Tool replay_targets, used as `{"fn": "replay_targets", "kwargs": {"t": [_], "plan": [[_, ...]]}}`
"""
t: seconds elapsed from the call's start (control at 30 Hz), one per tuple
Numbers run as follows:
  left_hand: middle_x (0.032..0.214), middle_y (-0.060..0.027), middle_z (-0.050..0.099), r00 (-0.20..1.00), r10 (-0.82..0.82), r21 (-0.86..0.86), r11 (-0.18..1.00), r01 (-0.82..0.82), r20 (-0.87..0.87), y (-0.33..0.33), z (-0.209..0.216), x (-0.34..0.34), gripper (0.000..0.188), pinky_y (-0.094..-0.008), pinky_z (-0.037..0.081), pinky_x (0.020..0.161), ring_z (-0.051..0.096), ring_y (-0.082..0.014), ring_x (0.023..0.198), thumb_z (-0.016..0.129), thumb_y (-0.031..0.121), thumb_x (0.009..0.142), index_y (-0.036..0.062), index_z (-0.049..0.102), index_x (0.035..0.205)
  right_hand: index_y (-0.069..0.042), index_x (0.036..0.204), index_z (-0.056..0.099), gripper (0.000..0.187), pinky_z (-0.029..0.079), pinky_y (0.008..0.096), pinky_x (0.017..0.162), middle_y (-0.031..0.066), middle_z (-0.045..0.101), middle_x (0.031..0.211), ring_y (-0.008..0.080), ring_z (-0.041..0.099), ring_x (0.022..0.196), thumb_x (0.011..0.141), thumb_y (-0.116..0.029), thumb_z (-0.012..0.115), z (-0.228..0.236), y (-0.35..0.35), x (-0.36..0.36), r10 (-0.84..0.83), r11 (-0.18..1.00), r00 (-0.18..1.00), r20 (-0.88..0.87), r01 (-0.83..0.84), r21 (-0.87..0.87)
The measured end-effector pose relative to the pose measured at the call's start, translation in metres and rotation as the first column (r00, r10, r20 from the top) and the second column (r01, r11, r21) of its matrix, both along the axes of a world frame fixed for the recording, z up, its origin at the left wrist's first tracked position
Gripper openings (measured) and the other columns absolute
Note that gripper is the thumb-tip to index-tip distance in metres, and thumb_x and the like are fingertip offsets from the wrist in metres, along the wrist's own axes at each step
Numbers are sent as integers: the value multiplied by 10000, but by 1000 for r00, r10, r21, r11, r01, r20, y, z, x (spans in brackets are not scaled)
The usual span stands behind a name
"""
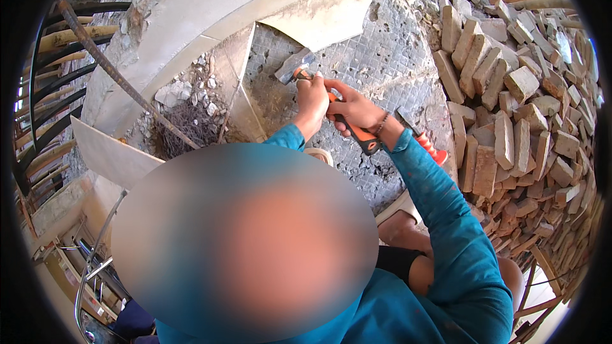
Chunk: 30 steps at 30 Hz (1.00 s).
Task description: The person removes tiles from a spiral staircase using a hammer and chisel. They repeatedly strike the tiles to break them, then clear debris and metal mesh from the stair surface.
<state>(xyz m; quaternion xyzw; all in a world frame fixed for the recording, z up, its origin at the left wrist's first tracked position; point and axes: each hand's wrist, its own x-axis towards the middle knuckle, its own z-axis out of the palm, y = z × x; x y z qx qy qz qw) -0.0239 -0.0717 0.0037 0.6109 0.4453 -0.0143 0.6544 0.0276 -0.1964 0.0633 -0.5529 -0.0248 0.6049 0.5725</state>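
A hammer (363, 136) with an orange and black handle is held slantwise over the floor, its grey metal head (294, 65) toward the upper left. My left hand (310, 103) is closed round the handle just below the head. My right hand (358, 112) grips the same handle lower down, and the butt end sticks out under my wrist. Beside my right forearm lies a chisel (433, 150) with a red-orange grip, its upper part dark. Beneath both hands are grey floor tiles (401, 38) with a grid pattern, chipped and dusty.
A large pile of bricks (494, 83) rises on the right. Rubble (175, 93) and a rusty rod (105, 57) are at the left, by a loose pale tile (115, 151). Broken cream tile (328, 16) borders the curved ledge (210, 0) ahead. My feet are close behind the hammer.
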Motion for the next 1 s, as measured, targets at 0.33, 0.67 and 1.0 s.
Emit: {"fn": "replay_targets", "kwargs": {"t": [0.33, 0.67, 1.0], "plan": [[773, -82, 600, 998, 65, -167, 984, -64, 4, 6, -3, -39, 391, -342, 494, 512, 606, -176, 664, 432, 360, 1047, 14, 553, 908, -127, 1448, 307, 640, 501, 282, 428, 46, 565, 760, 127, 591, 521, 881, -87, 602, -10, 0, -10, 166, 983, 986, 32, -168, 75], [770, -105, 690, 658, -675, -105, 720, 686, -334, 53, 47, -66, 416, -293, 527, 604, 682, -156, 635, 578, 356, 992, -39, 641, 877, -56, 895, 672, 258, 522, 422, 683, 156, 687, 799, 334, 670, 759, 854, -309, 702, -48, -35, 36, 406, 900, 479, 778, -61, -432], [667, -95, 666, 407, -883, 209, 363, 908, -234, 47, 94, -40, 441, -367, 474, 580, 625, -192, 598, 618, 423, 959, 6, 616, 818, -33, 979, 726, 479, 540, 461, 848, 220, 710, 984, 374, 688, 956, 809, -480, 721, -3, -125, 42, 931, 317, 260, 256, -233, -919]]}}
